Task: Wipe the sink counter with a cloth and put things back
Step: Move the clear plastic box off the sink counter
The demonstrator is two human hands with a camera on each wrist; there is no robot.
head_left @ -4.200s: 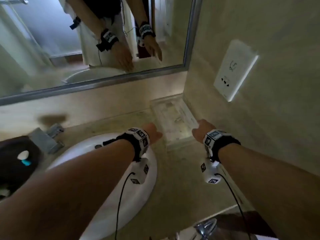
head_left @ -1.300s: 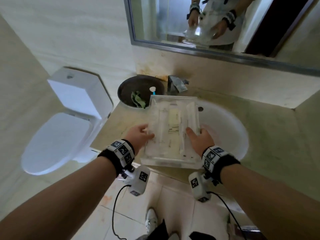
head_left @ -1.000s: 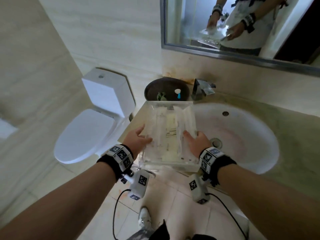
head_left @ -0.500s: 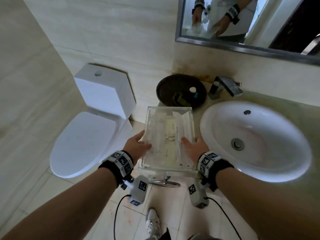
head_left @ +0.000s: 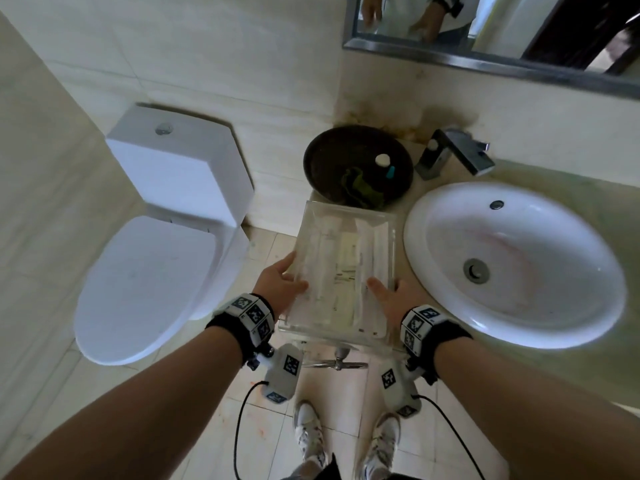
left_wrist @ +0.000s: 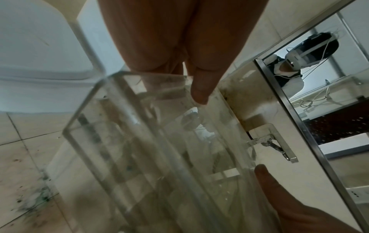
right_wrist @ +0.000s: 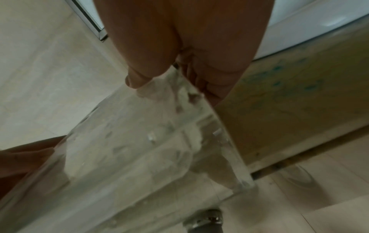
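A clear acrylic tray (head_left: 343,268) with several white wrapped packets in it is held level over the counter's left end, left of the sink (head_left: 512,265). My left hand (head_left: 280,289) grips its left side, thumb over the rim and fingers underneath. My right hand (head_left: 389,297) grips the right side the same way. In the left wrist view the thumb (left_wrist: 199,93) hooks over the tray (left_wrist: 159,157). In the right wrist view the thumb (right_wrist: 135,82) presses the tray (right_wrist: 139,157). A green cloth (head_left: 360,188) lies in a dark round dish (head_left: 332,150) just behind the tray.
The faucet (head_left: 457,155) stands behind the sink, under the mirror (head_left: 485,32). A small white-capped bottle (head_left: 382,160) stands in the dark dish. A white toilet (head_left: 156,254) is to the left, below counter height. A metal valve (head_left: 337,362) sticks out under the counter edge.
Both hands picked the clear tray up from the counter's right corner and carried it left across the sink. In the last half second it has barely shifted, staying by the dark dish.
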